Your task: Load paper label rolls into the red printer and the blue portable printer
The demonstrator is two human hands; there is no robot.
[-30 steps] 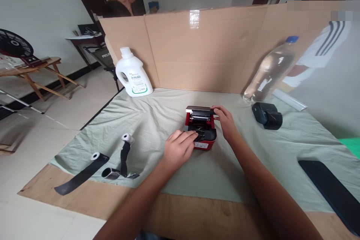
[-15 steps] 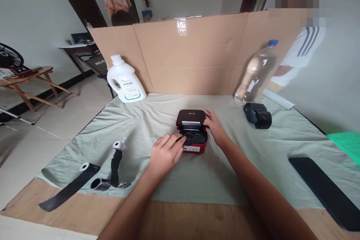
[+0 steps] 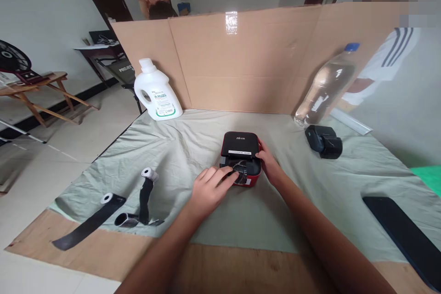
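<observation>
A small red and black label printer [image 3: 240, 143] sits on the cloth in front of me, its lid lowered at the back part. A dark, shiny strip [image 3: 241, 166] lies over its front. My left hand [image 3: 211, 189] has its thumb and fingers closed on this strip at the printer's front left. Along the printer's right side, my right hand [image 3: 269, 163] grips the body, with the thumb near the lid's front corner. The fingers behind the printer's side are partly hidden.
Unrolled black rolls [image 3: 146, 193] lie at left. A white detergent bottle [image 3: 159, 94] and a clear bottle [image 3: 326, 85] stand by the cardboard screen [image 3: 237, 64]. A black device [image 3: 324, 141] and a dark phone-like slab [image 3: 396, 234] are at right. Two people are beyond.
The printer's lid has come down from a raised position. My right hand has moved forward down its side, and my left fingers still hold the strip. The camera view has shifted slightly.
</observation>
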